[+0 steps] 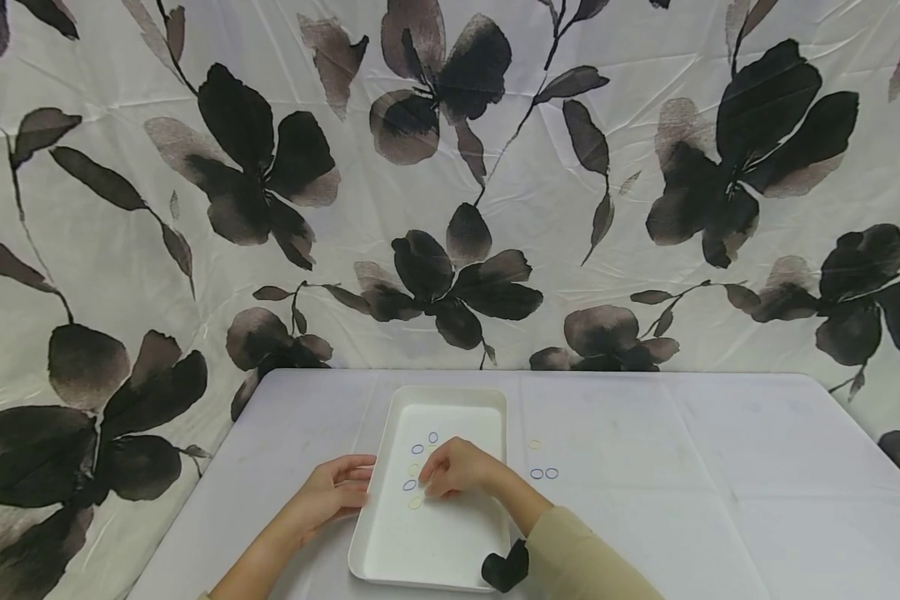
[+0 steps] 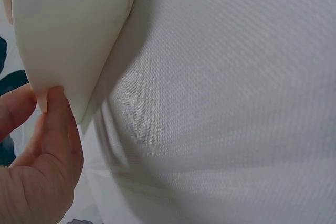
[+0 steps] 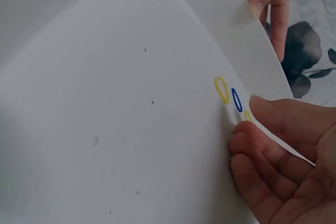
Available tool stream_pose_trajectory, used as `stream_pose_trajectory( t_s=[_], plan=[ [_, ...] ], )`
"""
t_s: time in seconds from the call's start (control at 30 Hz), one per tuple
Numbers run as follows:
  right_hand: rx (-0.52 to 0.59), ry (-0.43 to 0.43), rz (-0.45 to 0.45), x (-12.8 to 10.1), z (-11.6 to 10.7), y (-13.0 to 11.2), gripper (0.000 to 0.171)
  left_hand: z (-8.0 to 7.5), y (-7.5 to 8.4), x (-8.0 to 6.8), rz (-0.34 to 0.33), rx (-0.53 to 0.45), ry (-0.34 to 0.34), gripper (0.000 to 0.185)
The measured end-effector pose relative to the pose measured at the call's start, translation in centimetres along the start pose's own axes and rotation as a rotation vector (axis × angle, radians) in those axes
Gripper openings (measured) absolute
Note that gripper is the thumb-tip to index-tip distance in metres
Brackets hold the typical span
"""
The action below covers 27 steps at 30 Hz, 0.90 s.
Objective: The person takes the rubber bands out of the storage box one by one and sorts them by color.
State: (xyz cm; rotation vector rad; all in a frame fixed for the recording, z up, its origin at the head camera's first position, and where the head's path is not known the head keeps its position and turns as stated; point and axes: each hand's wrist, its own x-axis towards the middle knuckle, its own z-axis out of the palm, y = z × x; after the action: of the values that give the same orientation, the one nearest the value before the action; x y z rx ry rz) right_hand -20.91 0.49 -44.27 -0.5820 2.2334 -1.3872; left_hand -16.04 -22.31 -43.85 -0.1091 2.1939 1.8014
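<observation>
A white tray [image 1: 435,550] lies on the table in front of me. My left hand [image 1: 336,490] holds its left rim, thumb and fingers [image 2: 55,129] pinching the edge [image 2: 73,51]. My right hand [image 1: 427,485] is inside the tray with curled fingers. Its thumb and fingertips [image 3: 251,121] close on a yellow rubber band [image 3: 247,114], which is half hidden. Beside it lie a blue band [image 3: 236,99] and another yellow band [image 3: 221,89]. Two more blue bands [image 1: 417,448] lie farther up the tray.
On the grey tablecloth [image 1: 682,467] right of the tray lie a yellow band [image 1: 534,444] and two blue bands [image 1: 543,473]. A black strap [image 1: 506,568] shows at my right sleeve. A flower-print curtain [image 1: 450,183] hangs behind the table.
</observation>
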Motion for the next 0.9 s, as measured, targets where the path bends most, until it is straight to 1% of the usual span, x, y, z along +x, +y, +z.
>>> stream_pose_trajectory(
  t_s=[0.13,0.27,0.4,0.57,0.9],
  plan=[
    [-0.018,0.001,0.001,0.4,0.6,0.1,0.011,-0.1,0.0,0.0,0.008,0.0,-0.017,0.06],
    [-0.069,-0.008,-0.012,0.8,1.1,0.0,0.012,-0.2,0.1,0.0,0.008,-0.001,-0.023,0.06],
    [-0.113,-0.026,-0.031,1.0,1.2,-0.1,0.011,-0.1,0.1,0.0,0.009,0.002,-0.025,0.059],
    [-0.141,-0.031,-0.047,1.3,1.3,0.3,0.011,-0.1,0.0,-0.1,0.017,0.004,-0.035,0.059],
    [-0.211,-0.03,-0.06,1.6,1.5,0.5,0.014,-0.1,0.0,0.1,0.007,0.013,-0.015,0.059]
  ],
)
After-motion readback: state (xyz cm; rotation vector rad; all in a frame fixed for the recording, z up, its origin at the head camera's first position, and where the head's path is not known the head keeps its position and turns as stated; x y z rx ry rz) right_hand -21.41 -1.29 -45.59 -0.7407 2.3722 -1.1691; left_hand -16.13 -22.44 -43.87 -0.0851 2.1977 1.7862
